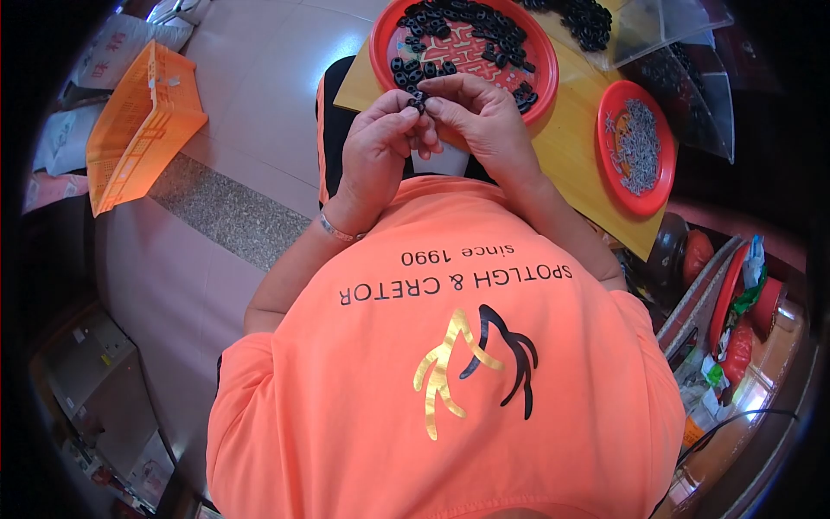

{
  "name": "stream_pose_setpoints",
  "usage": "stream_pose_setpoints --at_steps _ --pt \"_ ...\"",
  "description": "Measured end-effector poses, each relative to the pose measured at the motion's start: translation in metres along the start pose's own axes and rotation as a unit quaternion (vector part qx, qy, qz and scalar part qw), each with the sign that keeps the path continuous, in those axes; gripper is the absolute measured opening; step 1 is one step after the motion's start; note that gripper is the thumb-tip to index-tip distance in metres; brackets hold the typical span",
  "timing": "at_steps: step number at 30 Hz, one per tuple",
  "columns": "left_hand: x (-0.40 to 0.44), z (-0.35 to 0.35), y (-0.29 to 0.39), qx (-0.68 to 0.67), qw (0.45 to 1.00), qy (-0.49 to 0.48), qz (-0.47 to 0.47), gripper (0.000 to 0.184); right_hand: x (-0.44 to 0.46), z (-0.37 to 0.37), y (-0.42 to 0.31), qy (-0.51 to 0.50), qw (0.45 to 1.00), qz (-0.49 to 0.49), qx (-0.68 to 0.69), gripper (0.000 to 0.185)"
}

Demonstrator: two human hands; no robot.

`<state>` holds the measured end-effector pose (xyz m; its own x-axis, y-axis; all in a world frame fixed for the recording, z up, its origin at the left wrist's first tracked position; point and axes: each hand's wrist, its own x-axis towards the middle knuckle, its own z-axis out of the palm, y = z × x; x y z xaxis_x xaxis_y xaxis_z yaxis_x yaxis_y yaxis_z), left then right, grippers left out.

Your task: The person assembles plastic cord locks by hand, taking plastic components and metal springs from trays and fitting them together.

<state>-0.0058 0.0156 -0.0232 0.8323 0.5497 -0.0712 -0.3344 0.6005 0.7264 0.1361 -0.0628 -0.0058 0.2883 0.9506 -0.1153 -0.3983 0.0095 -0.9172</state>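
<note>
Both hands meet in front of the body, fingers curled and close together: left hand [376,143] and right hand [484,125] pinch one small black part [418,103] between the fingertips, its exact outline partly hidden. Just beyond them, a round red tray [548,73], smooth and glossy, with a patterned base, carries many black pieces [504,33], smooth-looking, rounded, some with paired openings. To the right of the hands, a smaller red tray [667,160] holds a heap of thin, silvery metal pieces [638,147], loosely tangled. Both trays rest on a flat yellow surface [566,160]. Farther right and forward, a clear, hard-walled bin [661,30]. Well left of the hands, an orange basket [147,130], perforated walls. Left wrist: metallic-looking bracelet [339,228].
</note>
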Motion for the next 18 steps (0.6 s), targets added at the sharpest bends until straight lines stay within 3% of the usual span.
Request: stream_pose_setpoints --at_steps 2,10,18 --pt "0.0 0.001 0.0 -0.002 1.0 0.006 0.008 0.018 0.0 0.0 -0.002 -0.034 0.999 -0.001 0.01 0.021" --pt "-0.002 0.003 0.005 0.103 0.991 0.089 -0.009 0.013 0.008 -0.012 -0.008 0.039 0.999 0.006 -0.006 0.02" --pt "-0.002 0.006 0.005 0.153 0.984 0.084 -0.022 0.012 0.008 -0.012 -0.01 0.031 0.999 0.023 -0.016 0.019"
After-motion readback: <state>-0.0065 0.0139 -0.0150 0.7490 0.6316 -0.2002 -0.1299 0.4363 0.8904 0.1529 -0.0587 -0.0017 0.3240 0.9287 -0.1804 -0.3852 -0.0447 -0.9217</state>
